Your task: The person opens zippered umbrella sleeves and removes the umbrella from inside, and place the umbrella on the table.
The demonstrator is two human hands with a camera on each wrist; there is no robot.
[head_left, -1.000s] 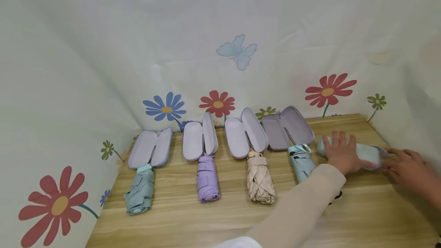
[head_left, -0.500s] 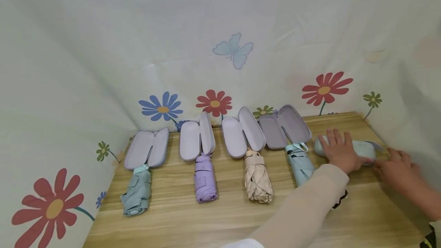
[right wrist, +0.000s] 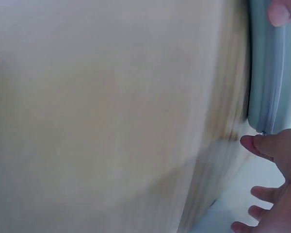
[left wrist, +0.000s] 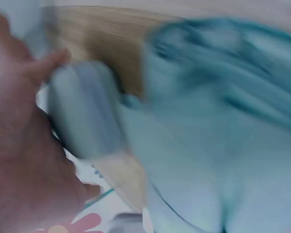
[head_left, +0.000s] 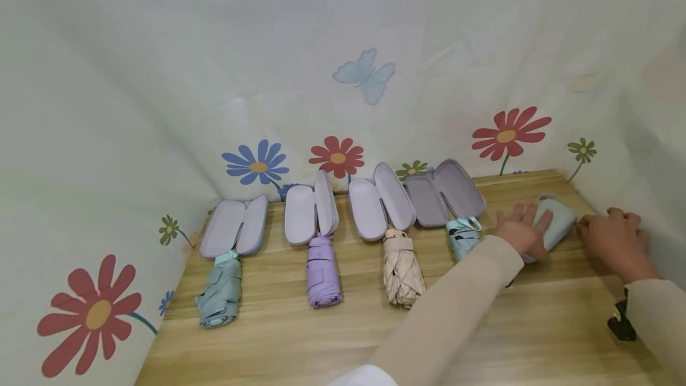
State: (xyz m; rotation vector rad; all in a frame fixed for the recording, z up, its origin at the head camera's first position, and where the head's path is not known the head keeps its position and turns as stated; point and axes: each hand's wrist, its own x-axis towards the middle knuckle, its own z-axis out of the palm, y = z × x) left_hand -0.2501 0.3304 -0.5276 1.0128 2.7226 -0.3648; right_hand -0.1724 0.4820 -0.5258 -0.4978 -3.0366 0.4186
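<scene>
A pale green zip case (head_left: 559,219) stands at the table's right, angled toward the back right. My left hand (head_left: 521,236) grips its near left part, fingers over it; in the left wrist view the case (left wrist: 85,114) is blurred beside that hand (left wrist: 24,145). At the case's other end, my right hand (head_left: 616,243) pinches the zipper end between thumb and forefinger, as the right wrist view shows on the case (right wrist: 266,73). Just left of my left hand lies a folded teal umbrella (head_left: 462,240), partly hidden by my sleeve; it looms large in the left wrist view.
Several opened cases line the back edge, among them a grey-purple one (head_left: 455,192) and a lilac one (head_left: 301,213). Before them lie folded umbrellas: beige (head_left: 403,273), purple (head_left: 323,273) and grey-green (head_left: 221,290). A flowered curtain (head_left: 257,76) closes off the back and sides.
The case has turned from lying roughly left to right to pointing toward the back right. My left hand has turned with it, and my right hand has come to its end.
</scene>
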